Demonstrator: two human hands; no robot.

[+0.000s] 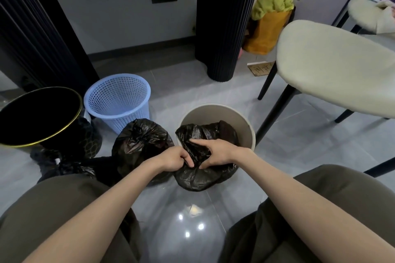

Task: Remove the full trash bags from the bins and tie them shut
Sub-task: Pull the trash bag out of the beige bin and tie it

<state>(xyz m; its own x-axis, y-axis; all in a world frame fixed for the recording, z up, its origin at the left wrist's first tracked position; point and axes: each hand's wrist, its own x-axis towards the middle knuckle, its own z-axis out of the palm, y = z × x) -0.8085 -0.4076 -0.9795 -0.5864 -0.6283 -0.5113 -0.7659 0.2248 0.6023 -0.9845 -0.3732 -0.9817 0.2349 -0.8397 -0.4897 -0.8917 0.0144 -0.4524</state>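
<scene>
Nearest me: my knees in olive trousers, with glossy floor tile between them.

Both forearms reach to the black trash bag (205, 175). It is still seated in the beige bin (215, 113), its near side bulging over the rim toward me.

Left hand (176, 159): grip closed, fingers curled into a bunch of plastic. Right hand (218, 152): grip closed more loosely, thumb and fingers pinching a fold just beside the left. No knot yet.

My read is that this is the gathering stage. I'd collect all the loose mouth plastic into two tails, press the air out, and keep both grips high on the neck. That way the load hangs below when lifted and the thin film doesn't tear.

Beyond: a tied bag (141, 136) on the floor against the bin's left. Farther left is another knotted bag (64, 165) by the tilted black gold-rimmed bin (40, 113). The blue mesh basket (117, 96) stands behind them.
</scene>
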